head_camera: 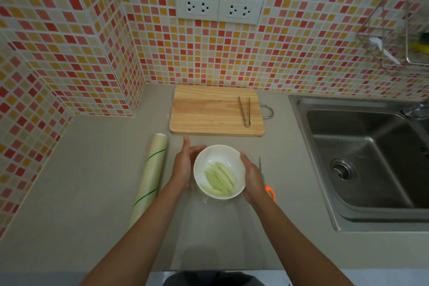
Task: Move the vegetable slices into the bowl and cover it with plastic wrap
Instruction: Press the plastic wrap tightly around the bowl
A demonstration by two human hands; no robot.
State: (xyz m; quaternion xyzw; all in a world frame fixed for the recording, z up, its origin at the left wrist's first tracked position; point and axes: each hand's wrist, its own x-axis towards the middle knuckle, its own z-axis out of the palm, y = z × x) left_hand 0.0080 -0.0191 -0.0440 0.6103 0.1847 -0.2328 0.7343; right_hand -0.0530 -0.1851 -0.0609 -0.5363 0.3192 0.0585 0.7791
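1. A white bowl (219, 171) stands on the grey desk (92, 193), in front of the wooden cutting board (216, 111) and apart from it.
2. Pale green vegetable slices (220, 179) lie inside the bowl, side by side, toward its near side.
3. The left hand (184, 165) is set against the bowl's left side, fingers fairly straight and pointing away from the person, the palm turned to the bowl.
4. The right hand (251, 176) is set against the bowl's right side in the same manner, fingers relaxed, palm toward the rim.
5. The two hands are apart, with the bowl between them; neither visibly curls round anything.
6. A thin clear film (204, 199) shows at the bowl's near left edge and on the desk below it; whether it covers the bowl's mouth I cannot tell.
7. A roll of plastic wrap (149, 176) lies on the desk to the left of the left hand, near it but not touching.
8. Scissors (267, 181) with an orange handle lie just right of the right hand, partly hidden by it.
9. Metal tongs (245, 110) rest on the right part of the cutting board.
10. A steel sink (362, 158) is sunk into the desk at the right.
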